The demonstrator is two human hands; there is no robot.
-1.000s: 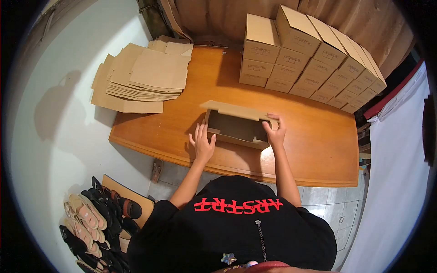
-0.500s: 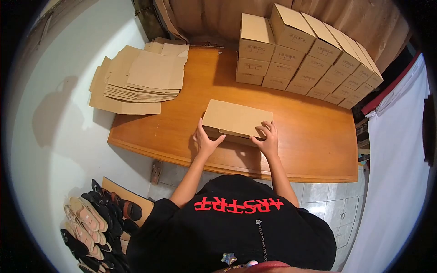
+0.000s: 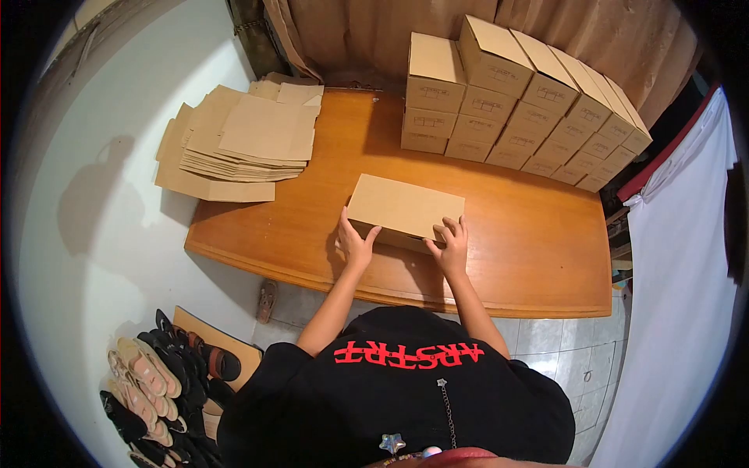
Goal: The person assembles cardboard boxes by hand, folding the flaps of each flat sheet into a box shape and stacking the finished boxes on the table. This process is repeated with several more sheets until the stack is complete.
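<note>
A brown cardboard box [image 3: 407,204] rests on the wooden table [image 3: 515,265] in front of me, its lid face up and lying nearly flat. My left hand [image 3: 356,240] grips its left end, thumb at the front side. At the right end, my right hand [image 3: 451,243] has its fingers bent over the top edge and the thumb against the front. Parts of the box's front are hidden by my hands.
A stack of flattened cardboard [image 3: 265,129] lies at the table's back left. Rows of stacked closed boxes [image 3: 515,101] stand at the back right. Sandals [image 3: 148,374] are at the lower left, by the wall. A white curtain [image 3: 679,234] hangs on the right.
The lid's front edge now sits lower, and the gap beneath it has closed. My right hand has shifted slightly left. The view has tilted a little.
</note>
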